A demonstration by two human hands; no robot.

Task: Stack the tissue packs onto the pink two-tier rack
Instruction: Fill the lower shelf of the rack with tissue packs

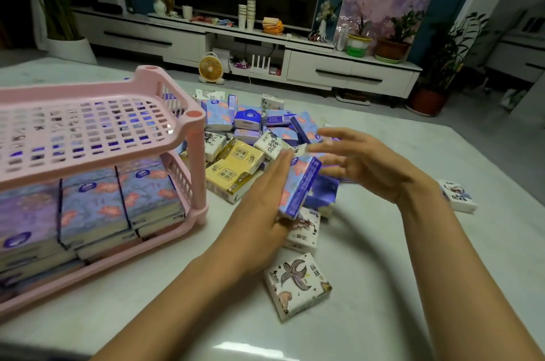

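White star-print pack [298, 287] nearest on counter [398, 301]. Left hand [259, 207] holds blue floral pack [300, 186] on edge, right of pink rack [73, 89], whose lower tier holds packs. Right hand [362, 160] apart, fingers spread, holding nothing. Loose pile [244, 139] behind.

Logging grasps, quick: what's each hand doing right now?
Left hand: pinches a blue floral tissue pack.
Right hand: open, fingers spread, holding nothing.

Pink rack [188, 136] matt plastic; tissue packs [233, 172] glossy film; table [368, 301] polished, reflective.
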